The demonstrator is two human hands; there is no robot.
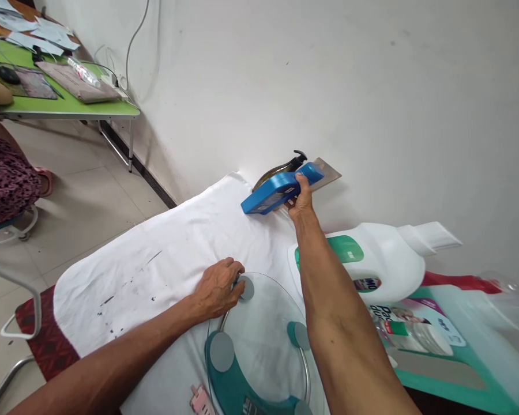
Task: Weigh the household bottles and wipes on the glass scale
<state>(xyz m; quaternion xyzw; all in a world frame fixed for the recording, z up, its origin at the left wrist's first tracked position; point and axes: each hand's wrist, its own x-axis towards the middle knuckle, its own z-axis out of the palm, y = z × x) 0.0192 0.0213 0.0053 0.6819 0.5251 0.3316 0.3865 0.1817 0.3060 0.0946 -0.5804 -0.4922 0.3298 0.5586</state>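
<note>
One left hand [221, 287], fingers curled, gripping rim of one glass scale [266, 340], near, on one white cloth [155, 253]. One pump bottle [271, 172] behind one blue bottle [277, 190], cloth's far end; right hand [301, 199] grips blue bottle's neck. One white jug [387, 259], right.

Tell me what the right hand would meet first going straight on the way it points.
Past the blue bottle it holds, the right hand would probably meet the dark pump bottle first, with the wall beyond. How wide the gap between the two bottles is, I can't tell.
</note>
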